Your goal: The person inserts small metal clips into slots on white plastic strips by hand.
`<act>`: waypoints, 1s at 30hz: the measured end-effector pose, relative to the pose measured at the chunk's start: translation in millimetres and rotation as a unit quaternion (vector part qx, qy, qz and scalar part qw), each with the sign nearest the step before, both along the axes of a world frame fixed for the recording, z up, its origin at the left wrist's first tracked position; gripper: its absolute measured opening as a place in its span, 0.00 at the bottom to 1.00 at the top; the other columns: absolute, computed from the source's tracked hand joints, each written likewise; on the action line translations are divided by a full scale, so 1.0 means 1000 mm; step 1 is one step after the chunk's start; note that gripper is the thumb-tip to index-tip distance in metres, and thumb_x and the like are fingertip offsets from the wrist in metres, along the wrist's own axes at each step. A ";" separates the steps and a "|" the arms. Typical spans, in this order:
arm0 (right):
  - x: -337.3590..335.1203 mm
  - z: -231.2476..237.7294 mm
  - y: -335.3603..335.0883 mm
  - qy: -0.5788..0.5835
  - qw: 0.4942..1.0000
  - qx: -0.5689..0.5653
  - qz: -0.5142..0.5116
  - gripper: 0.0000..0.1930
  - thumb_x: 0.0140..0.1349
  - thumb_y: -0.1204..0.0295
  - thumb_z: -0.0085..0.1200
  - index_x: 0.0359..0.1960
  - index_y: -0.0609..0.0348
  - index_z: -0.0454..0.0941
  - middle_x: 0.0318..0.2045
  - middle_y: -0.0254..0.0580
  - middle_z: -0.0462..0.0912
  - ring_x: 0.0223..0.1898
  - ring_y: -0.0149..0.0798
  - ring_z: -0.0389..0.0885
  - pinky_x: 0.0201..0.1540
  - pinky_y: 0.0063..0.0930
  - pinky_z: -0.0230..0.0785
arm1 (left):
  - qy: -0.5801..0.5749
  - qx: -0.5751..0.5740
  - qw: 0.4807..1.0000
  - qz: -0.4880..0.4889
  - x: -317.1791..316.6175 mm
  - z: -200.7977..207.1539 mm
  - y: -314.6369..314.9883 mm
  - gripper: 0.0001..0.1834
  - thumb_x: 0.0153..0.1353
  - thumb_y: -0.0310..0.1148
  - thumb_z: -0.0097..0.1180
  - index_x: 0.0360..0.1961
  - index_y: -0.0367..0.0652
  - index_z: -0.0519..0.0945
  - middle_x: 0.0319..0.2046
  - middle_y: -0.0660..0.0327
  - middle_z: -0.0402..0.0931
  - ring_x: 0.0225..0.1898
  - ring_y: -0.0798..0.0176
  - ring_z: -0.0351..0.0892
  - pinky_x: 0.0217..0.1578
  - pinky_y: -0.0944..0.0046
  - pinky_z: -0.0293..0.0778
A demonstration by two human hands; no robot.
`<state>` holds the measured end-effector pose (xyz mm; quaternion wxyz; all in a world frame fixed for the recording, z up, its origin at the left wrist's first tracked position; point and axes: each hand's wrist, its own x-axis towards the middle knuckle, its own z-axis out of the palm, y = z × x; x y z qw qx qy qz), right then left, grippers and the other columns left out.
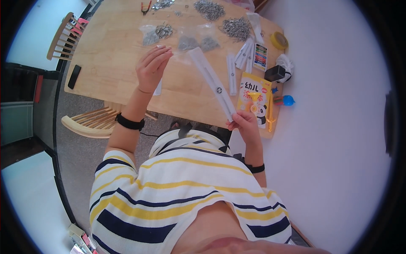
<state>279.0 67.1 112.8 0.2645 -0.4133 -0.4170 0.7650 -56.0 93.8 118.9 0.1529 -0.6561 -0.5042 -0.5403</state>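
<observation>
My right hand (245, 123), at the table's near edge, grips the lower end of a long, narrow white sleeve (207, 76) with a round dark mark. The sleeve slants up and left over the table. Raised to its left is my left hand (151, 65), fingers pressed together; whatever they may pinch is too small to make out. Part of another white strip (158, 88) shows behind that wrist. Beyond the hands lie clear bags of small metal parts (188, 42) and a ring-like metal cluster (164, 30). More white sleeves (231, 74) rest to the right.
Two metal-part piles (236, 28) (209, 10) and pliers (146, 7) lie farther back. Along the right edge are a tape roll (279, 40), crayons (261, 56), a black box (275, 73) and a yellow book (249, 103). A wooden chair (91, 122) stands at left.
</observation>
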 end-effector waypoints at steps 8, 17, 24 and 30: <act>0.005 0.000 0.004 0.008 1.000 0.012 0.022 0.08 0.60 0.73 0.49 0.31 0.66 0.78 0.24 0.43 0.81 0.22 0.29 0.80 0.27 0.18 0.73 | 0.092 0.004 0.996 -0.006 -0.001 0.008 0.005 0.08 0.46 0.22 0.61 0.30 0.43 0.81 0.34 0.62 0.80 0.39 0.60 0.80 0.44 0.60 0.75; 0.011 0.009 0.010 -0.064 0.993 0.063 0.074 0.11 0.61 0.71 0.51 0.37 0.68 0.77 0.27 0.43 0.82 0.26 0.29 0.80 0.31 0.18 0.74 | 0.316 0.013 0.948 -0.032 -0.002 0.031 -0.006 0.10 0.50 0.28 0.55 0.36 0.46 0.80 0.41 0.66 0.78 0.45 0.64 0.77 0.50 0.62 0.71; -0.015 0.034 0.016 -0.136 0.962 0.222 0.085 0.10 0.61 0.70 0.50 0.36 0.66 0.77 0.26 0.36 0.80 0.28 0.28 0.79 0.32 0.19 0.72 | 0.341 0.021 0.935 -0.094 0.023 0.025 -0.019 0.12 0.51 0.29 0.54 0.39 0.46 0.80 0.45 0.66 0.76 0.48 0.64 0.74 0.53 0.61 0.67; -0.024 0.052 0.030 -0.343 0.716 0.602 0.086 0.04 0.54 0.77 0.50 0.32 0.58 0.74 0.24 0.39 0.75 0.26 0.39 0.76 0.27 0.25 0.69 | 0.266 -0.042 0.950 -0.158 0.047 0.014 -0.030 0.16 0.46 0.32 0.60 0.41 0.50 0.79 0.44 0.64 0.76 0.49 0.63 0.74 0.54 0.60 0.66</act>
